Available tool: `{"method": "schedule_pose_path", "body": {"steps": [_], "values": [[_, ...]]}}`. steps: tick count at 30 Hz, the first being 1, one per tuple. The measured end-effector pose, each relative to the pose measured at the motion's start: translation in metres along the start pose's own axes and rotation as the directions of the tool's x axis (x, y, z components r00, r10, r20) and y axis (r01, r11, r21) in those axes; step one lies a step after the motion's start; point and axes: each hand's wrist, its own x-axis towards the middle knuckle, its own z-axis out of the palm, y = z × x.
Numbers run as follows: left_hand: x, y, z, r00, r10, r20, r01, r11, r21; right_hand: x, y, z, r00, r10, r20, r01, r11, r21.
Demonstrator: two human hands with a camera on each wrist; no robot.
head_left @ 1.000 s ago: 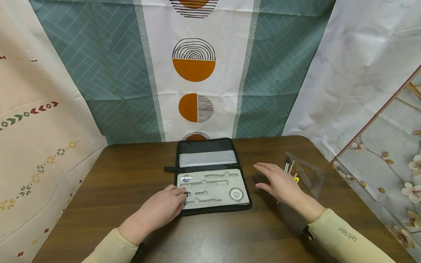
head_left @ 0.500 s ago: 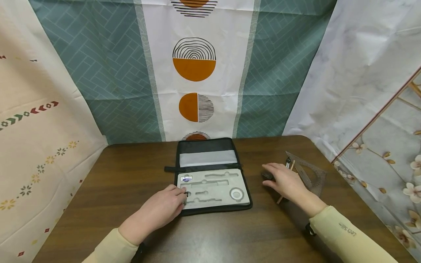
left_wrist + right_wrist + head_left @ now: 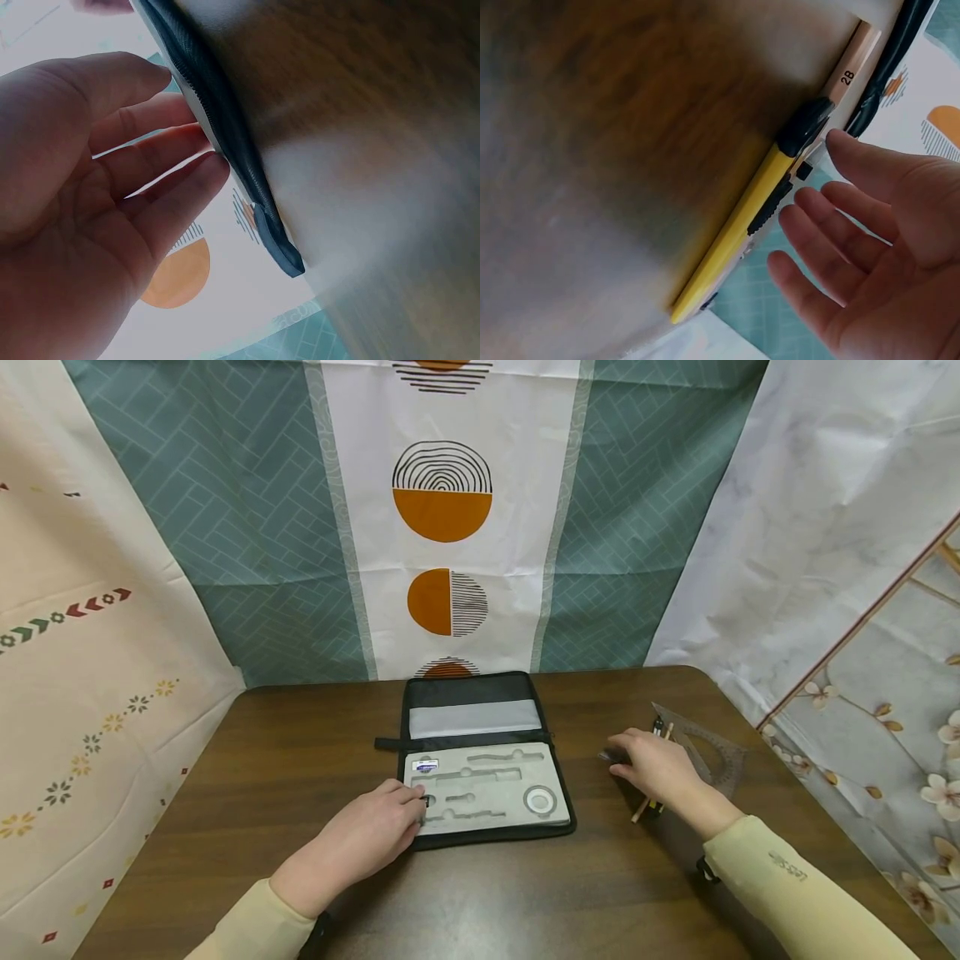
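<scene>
My left hand (image 3: 378, 818) rests on the left edge of an open black zip case (image 3: 495, 835), fingertips over its pale insert (image 3: 480, 793) with shaped recesses. In the left wrist view, its fingers lie loosely along the zipped edge. Beside the case, my right hand (image 3: 660, 768) pinches a small grey, partly clear piece (image 3: 608, 755) between thumb and fingers; its kind is unclear. Under that hand lie a wooden pencil (image 3: 640, 811) marked 2B and a yellow utility knife (image 3: 735, 232) with black parts. A small blue-and-white block (image 3: 425, 766) sits in the insert's upper left.
A clear set square (image 3: 723, 760) and a black-topped tool (image 3: 657, 725) lie beyond my right hand. A fabric strap (image 3: 387, 744) sticks out from the case's left side. Patterned cloths (image 3: 450, 527) hang around the brown wooden table (image 3: 300, 735).
My right hand has moved right, then closed its thumb and fingers around the small piece, which now looks tilted and lighter. The left hand has stayed put on the case.
</scene>
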Motion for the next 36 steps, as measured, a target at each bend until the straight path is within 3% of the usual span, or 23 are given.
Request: {"method": "schedule_pose_path", "body": {"steps": [14, 36], "values": [[0.0, 0.0, -0.001, 1.0, -0.008, 0.004, 0.008, 1.0, -0.002, 0.007, 0.002, -0.001, 0.998, 0.05, 0.035, -0.051, 0.999, 0.004], [-0.001, 0.0, -0.001, 1.0, -0.006, 0.011, 0.006, 1.0, 0.0, 0.01, 0.003, 0.003, 0.999, 0.037, 0.005, -0.037, 0.999, 0.003]]}}
